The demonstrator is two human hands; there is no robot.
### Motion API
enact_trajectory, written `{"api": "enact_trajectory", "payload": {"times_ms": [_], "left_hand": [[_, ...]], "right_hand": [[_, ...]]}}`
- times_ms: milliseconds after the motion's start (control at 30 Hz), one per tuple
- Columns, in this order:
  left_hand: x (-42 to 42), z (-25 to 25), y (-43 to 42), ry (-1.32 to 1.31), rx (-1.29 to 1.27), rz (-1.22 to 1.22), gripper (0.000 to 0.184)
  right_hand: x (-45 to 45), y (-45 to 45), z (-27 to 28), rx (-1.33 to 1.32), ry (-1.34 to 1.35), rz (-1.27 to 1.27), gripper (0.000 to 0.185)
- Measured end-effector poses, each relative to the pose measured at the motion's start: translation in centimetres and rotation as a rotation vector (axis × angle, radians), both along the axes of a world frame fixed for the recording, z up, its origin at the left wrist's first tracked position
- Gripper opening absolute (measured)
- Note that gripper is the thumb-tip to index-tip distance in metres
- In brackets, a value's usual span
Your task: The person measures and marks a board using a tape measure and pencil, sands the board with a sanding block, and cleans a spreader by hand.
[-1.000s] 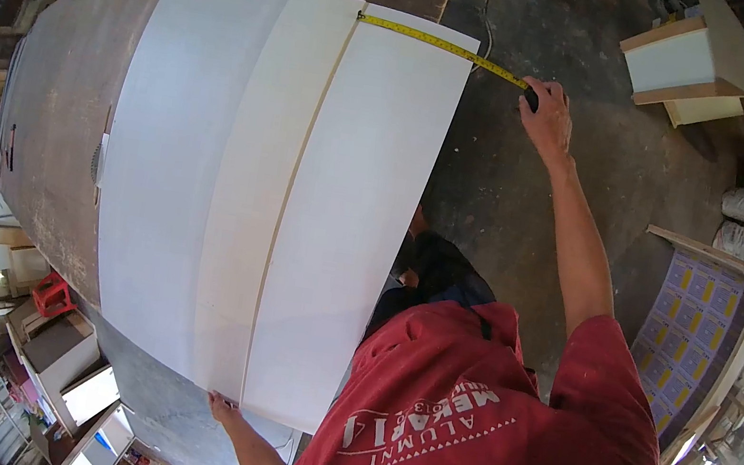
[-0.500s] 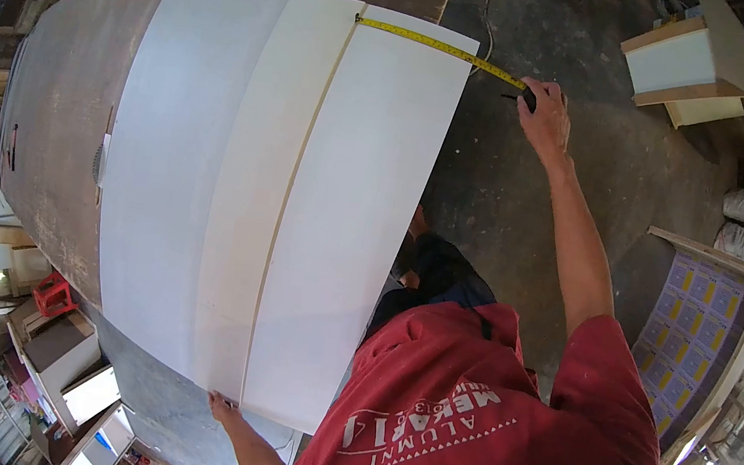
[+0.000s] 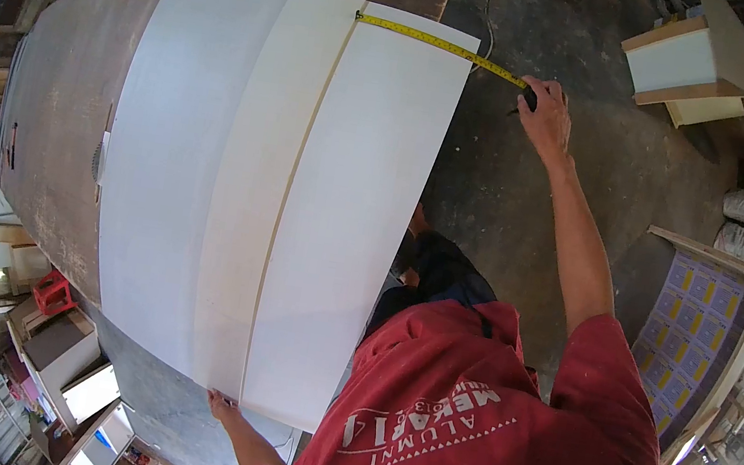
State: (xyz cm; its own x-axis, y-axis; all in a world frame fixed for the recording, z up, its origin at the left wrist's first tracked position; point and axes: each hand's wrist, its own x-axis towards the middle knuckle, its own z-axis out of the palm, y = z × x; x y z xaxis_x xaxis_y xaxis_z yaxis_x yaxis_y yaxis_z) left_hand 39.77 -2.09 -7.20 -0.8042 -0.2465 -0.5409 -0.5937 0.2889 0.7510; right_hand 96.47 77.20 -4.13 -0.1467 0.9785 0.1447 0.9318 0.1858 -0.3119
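Observation:
A large white panel (image 3: 181, 156) lies flat, with a narrower beige board (image 3: 255, 177) and another white board (image 3: 357, 201) lengthwise on it. A thin gap line runs between these two boards. Held off the boards' edge at upper right, a dark tape measure (image 3: 530, 98) is in my right hand (image 3: 546, 116), fingers closed round it. Its yellow blade (image 3: 421, 36) stretches across the far end of the white board, with the tip at the gap line. My left hand (image 3: 221, 405) is closed at the beige board's opposite end; its fingertips are partly hidden.
Under the panel is a brown worktable (image 3: 70, 130), with a round saw blade (image 3: 98, 161) beside the panel's edge. A cabinet piece (image 3: 680, 67) stands on the floor at upper right. A red stool (image 3: 53, 293) is at lower left, and a wooden-framed panel (image 3: 689, 328) stands right.
The boards' far end and the tape blade sit very slightly higher in view. Both hands keep nearly the same place and grip.

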Motion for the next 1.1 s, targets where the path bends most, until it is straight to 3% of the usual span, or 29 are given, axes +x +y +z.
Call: {"api": "enact_trajectory", "payload": {"times_ms": [67,133,267,400,533,600,667,733,867,1000,1067,1100], "left_hand": [[-0.1,0.1,-0.2,-0.025,0.038,-0.073,0.047],[0.3,0.4,1.5,-0.009,-0.029,0.056,0.044],[0.4,0.4,1.1,0.047,-0.082,0.074,0.042],[-0.1,0.9,0.7,0.017,-0.055,-0.005,0.041],[-0.4,-0.3,-0.2,0.058,0.059,-0.069,0.043],[-1.9,-0.9,-2.9,-0.008,0.153,-0.28,0.047],[-1.7,-1.4,-2.1,-0.02,0.103,-0.174,0.05],[-1.8,-1.3,-2.3,-0.025,0.176,-0.212,0.053],[-2.5,-1.6,-1.5,-0.095,0.128,-0.251,0.06],[-3.3,-2.6,-2.4,-0.087,0.176,-0.35,0.06],[-2.7,-1.4,-1.8,-0.076,0.166,-0.412,0.058],[-2.3,-0.3,-1.2,-0.085,0.149,-0.437,0.052]], "right_hand": [[0.0,0.0,0.0,-0.003,-0.002,-0.002,0.037],[0.0,0.0,0.0,-0.007,-0.006,-0.003,0.038],[0.2,-0.7,0.4,0.022,0.027,0.029,0.039],[0.0,-4.6,1.9,0.007,0.004,-0.019,0.039],[0.5,-12.9,2.2,0.018,0.159,0.015,0.041],[0.3,-18.7,2.6,-0.029,0.222,0.027,0.042],[0.2,-24.6,2.8,-0.22,0.421,-0.003,0.042],[-0.1,-30.6,2.2,-0.253,0.48,0.023,0.042],[-1.7,-41.0,4.7,-0.797,0.719,-0.22,0.042],[-3.7,-48.9,5.3,-0.921,0.719,-0.179,0.044],[-4.0,-52.5,4.6,-0.67,0.541,0.137,0.045],[-4.5,-54.1,4.8,-0.69,0.541,0.148,0.045]]}}
